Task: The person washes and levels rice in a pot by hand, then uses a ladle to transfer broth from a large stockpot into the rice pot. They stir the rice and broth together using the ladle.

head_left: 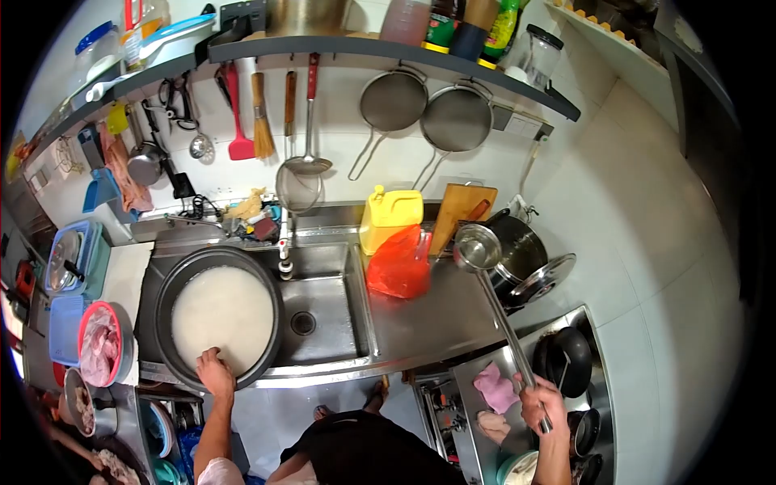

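A large dark basin (166, 323) stands over the left part of the sink, with cloudy whitish liquid (222, 311) in it. My left hand (217, 372) grips its near rim, the fingers bent over the edge beside the liquid. In my right hand (543, 406) is a long-handled ladle (477, 247), its handle slanting up and left. The metal bowl of the ladle is above the right end of the counter, in front of a dark pot (520, 242). Near my right hand lie a pink cloth (495, 388) and a paler cloth (493, 426).
The steel sink (323, 323) has a tap (284, 260). On the counter are a yellow jug (390, 218), a red plastic bag (400, 267) and a cutting board (462, 212). Strainers hang above. A wok (570, 360) sits right. Another person's hand (97, 461) shows lower left.
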Available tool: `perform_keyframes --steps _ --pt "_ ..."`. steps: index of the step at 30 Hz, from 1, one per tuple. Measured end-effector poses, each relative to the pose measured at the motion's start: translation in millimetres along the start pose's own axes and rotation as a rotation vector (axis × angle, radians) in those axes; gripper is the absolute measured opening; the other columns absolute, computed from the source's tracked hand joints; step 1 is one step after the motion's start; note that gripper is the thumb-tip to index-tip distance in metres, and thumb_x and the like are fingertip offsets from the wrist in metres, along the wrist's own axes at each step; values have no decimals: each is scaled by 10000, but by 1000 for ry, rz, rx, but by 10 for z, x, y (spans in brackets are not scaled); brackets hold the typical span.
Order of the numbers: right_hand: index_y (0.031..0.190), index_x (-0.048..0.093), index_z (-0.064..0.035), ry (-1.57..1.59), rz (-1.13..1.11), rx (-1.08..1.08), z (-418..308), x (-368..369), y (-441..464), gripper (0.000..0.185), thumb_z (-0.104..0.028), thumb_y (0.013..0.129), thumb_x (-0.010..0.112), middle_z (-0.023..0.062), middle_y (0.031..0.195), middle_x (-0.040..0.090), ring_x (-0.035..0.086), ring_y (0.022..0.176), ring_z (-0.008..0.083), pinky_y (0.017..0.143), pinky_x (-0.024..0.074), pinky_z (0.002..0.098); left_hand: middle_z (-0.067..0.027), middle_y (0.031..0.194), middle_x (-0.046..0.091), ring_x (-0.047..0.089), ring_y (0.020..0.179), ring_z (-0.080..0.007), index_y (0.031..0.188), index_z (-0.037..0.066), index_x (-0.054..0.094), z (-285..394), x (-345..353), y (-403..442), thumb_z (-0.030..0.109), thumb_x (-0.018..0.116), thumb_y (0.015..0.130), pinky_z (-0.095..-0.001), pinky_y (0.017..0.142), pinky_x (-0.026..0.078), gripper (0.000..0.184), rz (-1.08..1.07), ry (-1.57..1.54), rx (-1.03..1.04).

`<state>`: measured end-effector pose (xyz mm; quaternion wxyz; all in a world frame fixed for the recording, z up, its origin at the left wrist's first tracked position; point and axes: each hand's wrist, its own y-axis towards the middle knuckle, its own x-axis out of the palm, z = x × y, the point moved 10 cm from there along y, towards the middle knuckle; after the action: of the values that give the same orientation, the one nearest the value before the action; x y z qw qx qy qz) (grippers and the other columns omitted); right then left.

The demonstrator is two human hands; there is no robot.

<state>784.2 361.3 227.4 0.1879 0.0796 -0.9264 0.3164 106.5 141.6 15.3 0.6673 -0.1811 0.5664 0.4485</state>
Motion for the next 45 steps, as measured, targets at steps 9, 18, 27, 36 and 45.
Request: perform_keyframes --steps 9,18,27,36,45 --pt "1283 566 55 -290 -153 325 737 1090 -124 427 16 859 538 -11 569 369 301 371 64 362 199 237 -100 1049 690 600 1057 -320 1044 99 696 -37 -59 -12 70 645 780 -466 903 455 271 81 -14 7" --pt "1336 546 58 -531 -512 426 1389 2089 427 427 21 911 522 9 574 435 370 373 94 367 258 267 -70 946 719 632 960 -279 936 118 725 -112 -128 -48 148 674 820 -435 867 456 131 136 -32 -127" --pt "1255 593 43 -916 -649 254 1583 2844 642 373 6 884 611 14 610 519 446 386 93 375 331 244 -84 883 726 658 889 -291 884 112 728 -193 -96 -53 159 667 831 -449 814 483 94 142 -66 -163" --pt "1255 561 46 -1039 -758 218 1881 3421 706 350 -3 912 612 -7 639 499 442 419 77 400 332 240 -96 880 723 671 865 -295 865 116 721 -208 -90 -43 179 645 839 -445 811 503 102 127 -73 -158" --pt "1200 587 23 -1115 -829 129 2139 3965 774 287 -21 919 622 -4 645 518 448 414 67 397 346 231 -94 832 701 679 813 -291 826 119 690 -216 -46 -44 181 646 837 -448 761 525 77 99 -80 -174"
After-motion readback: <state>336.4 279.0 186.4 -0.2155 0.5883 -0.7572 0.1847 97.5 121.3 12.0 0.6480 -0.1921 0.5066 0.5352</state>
